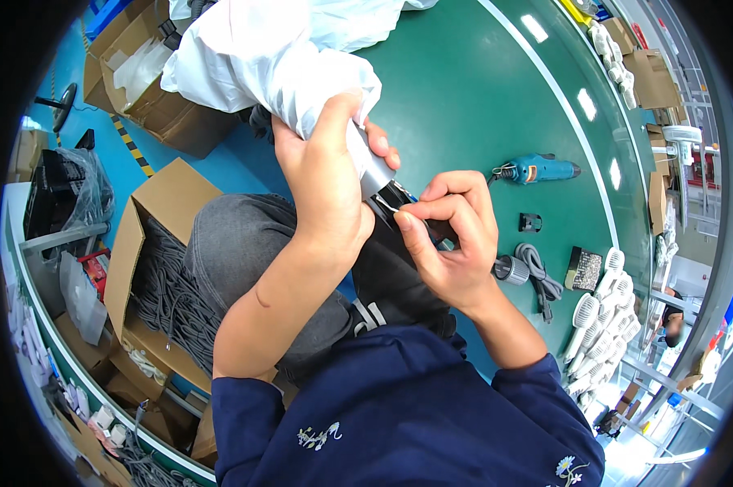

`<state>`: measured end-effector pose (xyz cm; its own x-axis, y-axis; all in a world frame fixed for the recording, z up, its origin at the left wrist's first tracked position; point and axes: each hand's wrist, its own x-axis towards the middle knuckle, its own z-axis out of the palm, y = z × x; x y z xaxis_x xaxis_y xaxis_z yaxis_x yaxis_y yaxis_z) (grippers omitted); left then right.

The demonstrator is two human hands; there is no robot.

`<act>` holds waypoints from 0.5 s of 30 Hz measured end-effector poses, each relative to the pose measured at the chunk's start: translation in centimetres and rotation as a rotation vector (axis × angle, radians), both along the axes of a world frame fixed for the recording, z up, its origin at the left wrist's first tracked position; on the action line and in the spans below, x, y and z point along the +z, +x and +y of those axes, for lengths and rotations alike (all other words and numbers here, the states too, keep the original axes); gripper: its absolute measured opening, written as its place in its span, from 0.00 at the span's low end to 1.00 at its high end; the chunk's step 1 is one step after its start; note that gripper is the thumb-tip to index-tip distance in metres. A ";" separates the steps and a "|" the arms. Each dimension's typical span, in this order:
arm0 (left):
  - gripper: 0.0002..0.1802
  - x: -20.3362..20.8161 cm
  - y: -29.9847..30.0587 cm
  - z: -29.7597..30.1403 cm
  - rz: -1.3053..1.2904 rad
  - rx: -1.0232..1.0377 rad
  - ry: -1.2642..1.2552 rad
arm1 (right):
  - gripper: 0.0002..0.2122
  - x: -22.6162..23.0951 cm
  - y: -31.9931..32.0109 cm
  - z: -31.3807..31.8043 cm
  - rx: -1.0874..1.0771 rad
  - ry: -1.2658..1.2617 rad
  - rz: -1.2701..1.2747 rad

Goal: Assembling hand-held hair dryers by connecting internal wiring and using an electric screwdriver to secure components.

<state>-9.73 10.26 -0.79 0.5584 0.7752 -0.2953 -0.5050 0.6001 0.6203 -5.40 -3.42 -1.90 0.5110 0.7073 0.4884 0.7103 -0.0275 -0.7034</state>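
Left hand [326, 174]: grip closed around a silver tube [377, 178] near the green tabletop [480, 105]; white plastic [277, 61] hides its far end from me. Right hand [457, 243]: grip pinching a thin white strand [387, 204], tip concealed.

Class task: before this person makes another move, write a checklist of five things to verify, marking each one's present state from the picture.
1. Left hand has a firm-looking grip around the silver tube: ok.
2. Right hand has the thin white wire pinched at the tube's open end: ok.
3. White plastic bag is off the tube: not ok; it covers the upper part.
4. Blue power screwdriver lies apart from both hands on the green table: ok.
5. Wire is properly attached inside the tube: cannot tell; that part is hidden.
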 end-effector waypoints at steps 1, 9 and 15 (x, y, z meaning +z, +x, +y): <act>0.16 0.0 0.0 0.0 0.002 0.000 -0.001 | 0.08 -0.1 0.0 0.0 0.007 -0.001 0.004; 0.18 -0.3 0.1 -0.4 -0.002 -0.011 0.045 | 0.08 0.1 -0.2 0.5 -0.035 -0.019 -0.048; 0.19 -0.5 0.1 -0.8 0.007 0.043 0.002 | 0.06 0.1 0.3 0.8 0.004 -0.082 0.108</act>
<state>-9.63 9.50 -1.30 0.5224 0.7991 -0.2976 -0.5264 0.5768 0.6247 -5.15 -2.58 -1.77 0.5550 0.7445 0.3710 0.6304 -0.0855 -0.7715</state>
